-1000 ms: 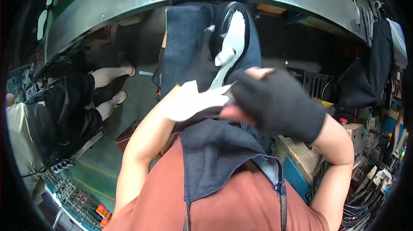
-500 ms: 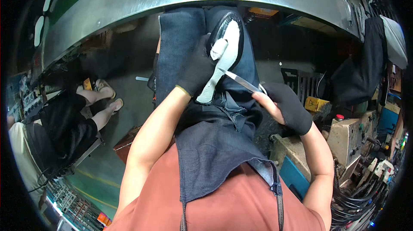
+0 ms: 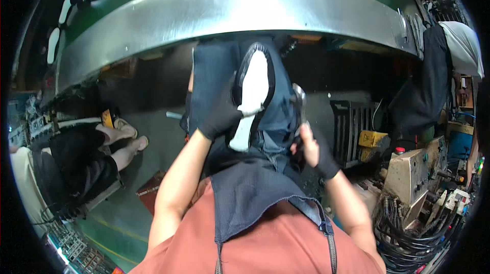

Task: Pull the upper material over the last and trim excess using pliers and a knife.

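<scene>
Shoe (image 3: 255, 77) on my lap (image 3: 212, 75), left fingers (image 3: 236, 115) at its left side; tool (image 3: 301, 102) right of it, in my right fingers (image 3: 308, 142). Counter (image 3: 240, 6) ahead.

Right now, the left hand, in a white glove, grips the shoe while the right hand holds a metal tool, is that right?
Not quite: the head view shows a black glove on the left hand. That hand does grip the shoe, and the right hand does hold a metal tool.

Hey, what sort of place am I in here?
Probably a shoe factory or workshop: there's an upturned shoe over the lap, pale soles on the green surface beyond the metal ledge, and black hoses beside machinery.
</scene>
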Demonstrator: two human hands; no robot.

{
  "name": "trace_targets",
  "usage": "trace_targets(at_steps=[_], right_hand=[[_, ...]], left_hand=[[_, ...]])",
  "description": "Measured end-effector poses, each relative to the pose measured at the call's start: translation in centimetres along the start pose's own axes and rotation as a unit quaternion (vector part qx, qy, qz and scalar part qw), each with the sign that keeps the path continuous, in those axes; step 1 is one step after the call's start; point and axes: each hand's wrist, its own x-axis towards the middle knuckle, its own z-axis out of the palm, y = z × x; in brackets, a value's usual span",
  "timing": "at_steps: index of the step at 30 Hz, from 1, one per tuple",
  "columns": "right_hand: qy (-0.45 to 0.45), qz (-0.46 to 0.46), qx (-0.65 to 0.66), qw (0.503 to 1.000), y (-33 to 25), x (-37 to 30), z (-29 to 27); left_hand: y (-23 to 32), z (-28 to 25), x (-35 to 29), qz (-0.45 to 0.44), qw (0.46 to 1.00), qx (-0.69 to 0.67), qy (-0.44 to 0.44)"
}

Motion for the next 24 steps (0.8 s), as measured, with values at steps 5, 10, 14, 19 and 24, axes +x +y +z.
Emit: trace_targets(at_steps=[5, 10, 14, 19, 24], right_hand=[[0.081, 0.012, -0.080, 0.993, 5.8, 1.3, 4.7], [0.062, 0.008, -0.130, 0.990, 2.2, 4.1, 4.2], [0.064, -0.066, -0.197, 0.976, -0.7, 7.4, 3.5], [0.015, -0.048, -0.099, 0.994, -1.3, 11.0, 3.9], [-0.008, -0.037, -0.118, 0.992, -1.4, 12.4, 2.5]], left_hand=[[1.3, 0.8, 2.4, -0.096, 0.966, -0.237, 0.028], [5.2, -0.6, 13.9, -0.105, 0.897, -0.428, -0.041], [11.6, -2.5, 30.1, -0.047, 0.931, -0.357, -0.056], [11.0, -3.3, 35.6, 0.054, 0.990, -0.070, -0.114], [9.9, -5.5, 22.3, 0.019, 0.877, 0.096, -0.471]])
